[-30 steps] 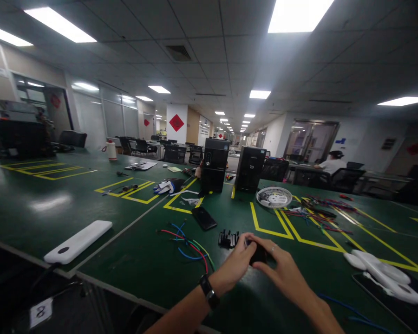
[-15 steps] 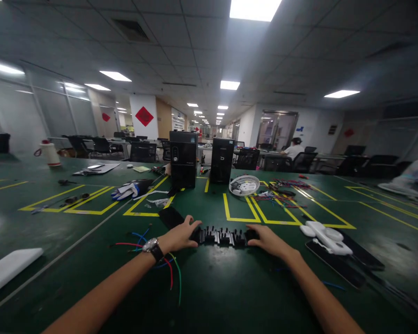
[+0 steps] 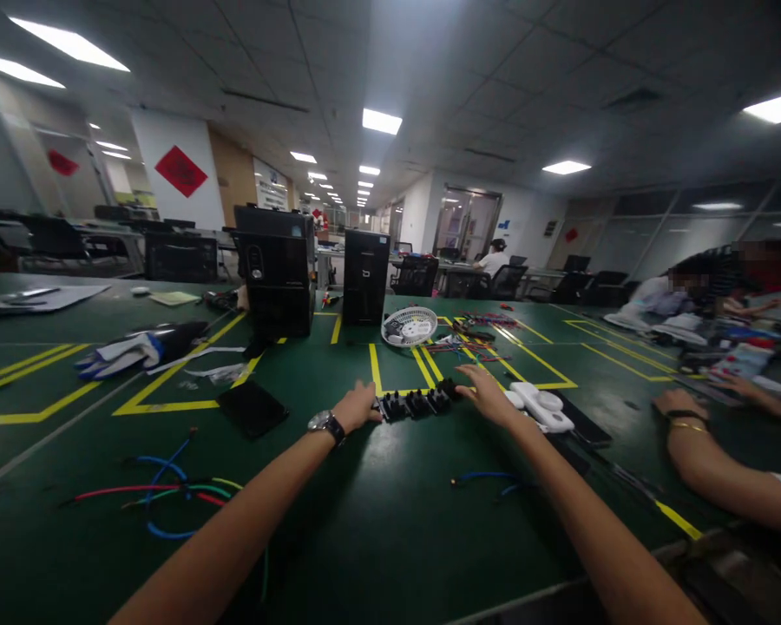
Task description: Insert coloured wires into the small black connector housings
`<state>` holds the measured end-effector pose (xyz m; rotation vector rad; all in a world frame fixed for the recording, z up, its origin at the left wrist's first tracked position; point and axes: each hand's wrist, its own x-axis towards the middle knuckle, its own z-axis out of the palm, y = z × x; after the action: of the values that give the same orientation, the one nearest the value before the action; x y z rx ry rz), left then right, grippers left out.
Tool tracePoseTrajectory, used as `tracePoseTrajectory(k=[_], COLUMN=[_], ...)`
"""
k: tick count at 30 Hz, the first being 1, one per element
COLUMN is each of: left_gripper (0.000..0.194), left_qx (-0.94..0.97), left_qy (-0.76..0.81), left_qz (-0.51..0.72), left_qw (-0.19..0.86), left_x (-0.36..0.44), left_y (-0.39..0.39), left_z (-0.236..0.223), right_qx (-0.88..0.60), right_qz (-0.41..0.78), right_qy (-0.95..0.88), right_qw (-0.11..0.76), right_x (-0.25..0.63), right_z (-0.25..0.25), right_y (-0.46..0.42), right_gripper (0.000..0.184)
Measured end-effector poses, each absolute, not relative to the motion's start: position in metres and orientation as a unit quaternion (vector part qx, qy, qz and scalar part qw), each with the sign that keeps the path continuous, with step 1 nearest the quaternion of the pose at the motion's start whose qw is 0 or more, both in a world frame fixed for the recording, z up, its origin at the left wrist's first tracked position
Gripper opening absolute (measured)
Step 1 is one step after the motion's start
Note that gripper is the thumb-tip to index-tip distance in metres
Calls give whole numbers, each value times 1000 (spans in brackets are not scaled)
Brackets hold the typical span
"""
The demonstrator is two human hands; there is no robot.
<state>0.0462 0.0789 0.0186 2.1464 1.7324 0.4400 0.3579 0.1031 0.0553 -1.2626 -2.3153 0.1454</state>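
A short row of black, notched blocks (image 3: 417, 404) lies across the green table, just in front of the yellow tape lines. Their exact kind is too small to make out. My left hand (image 3: 357, 405), with a watch on the wrist, is closed on the row's left end, thumb toward me. At the right end, my right hand (image 3: 488, 397) has its fingers stretched out and apart, close beside the last block; whether they touch it is unclear. Loose blue, red and green wires (image 3: 169, 490) lie left of my left forearm. A short blue wire (image 3: 485, 475) lies near my right forearm.
Two black computer towers (image 3: 274, 278) stand behind, with a white basket (image 3: 410, 326) beside them. A white device (image 3: 541, 408) rests by my right forearm. A glove (image 3: 134, 351) and a flat black object (image 3: 252, 408) lie left. Another person's forearm (image 3: 703, 447) rests on the table at right.
My view has turned right, bringing people at the right side into sight. The row now lies nearer the tape lines and farther from the flat black object. My right hand's fingers have loosened from its end.
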Motion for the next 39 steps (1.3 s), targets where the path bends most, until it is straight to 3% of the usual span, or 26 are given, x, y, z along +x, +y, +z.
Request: tracePoseTrajectory(k=[3, 7, 11, 15, 19, 24, 32, 39], left_gripper=[46, 36, 48, 58, 60, 66, 86, 94], left_qx=[753, 748, 742, 667, 515, 461, 515, 499], left_qy=[607, 594, 577, 564, 490, 429, 406, 367], left_qz=[183, 231, 289, 416, 581, 615, 605, 594], left_qw=[179, 183, 181, 253, 396, 475, 451, 513], left_x=[84, 110, 99, 61, 24, 5, -4, -16], left_y=[98, 103, 81, 41, 7, -8, 4, 8], left_z=[17, 21, 26, 23, 17, 16, 13, 5], right_qx=[-465, -426, -432, -441, -411, -387, -404, -391], right_qz=[63, 130, 109, 108, 128, 151, 136, 112], right_qy=[-851, -885, -889, -877, -854, -810, -781, -799], right_qw=[235, 136, 103, 156, 291, 413, 456, 442], right_x=[383, 384, 367, 343, 279, 180, 171, 173], right_z=[65, 59, 39, 38, 48, 41, 23, 20], right_y=[58, -12, -32, -9, 16, 25, 15, 9], right_gripper=[30, 33, 17, 15, 21, 21, 23, 17])
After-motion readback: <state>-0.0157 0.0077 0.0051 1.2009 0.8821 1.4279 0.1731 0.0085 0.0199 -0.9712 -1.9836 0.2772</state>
